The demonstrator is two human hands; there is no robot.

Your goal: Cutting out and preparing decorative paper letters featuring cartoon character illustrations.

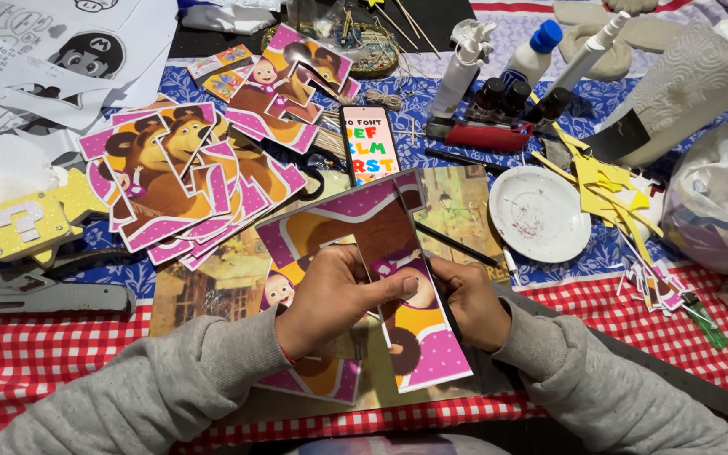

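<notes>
From my head camera, my left hand (334,295) pinches a pink cartoon strip (410,303), thumb flat on its face, over the printed sheet (297,253) on the table. My right hand (473,299) grips the strip's right edge. If my thumb slides, I think the strip could skew or crease; the black stick (457,244) lies just behind.
</notes>
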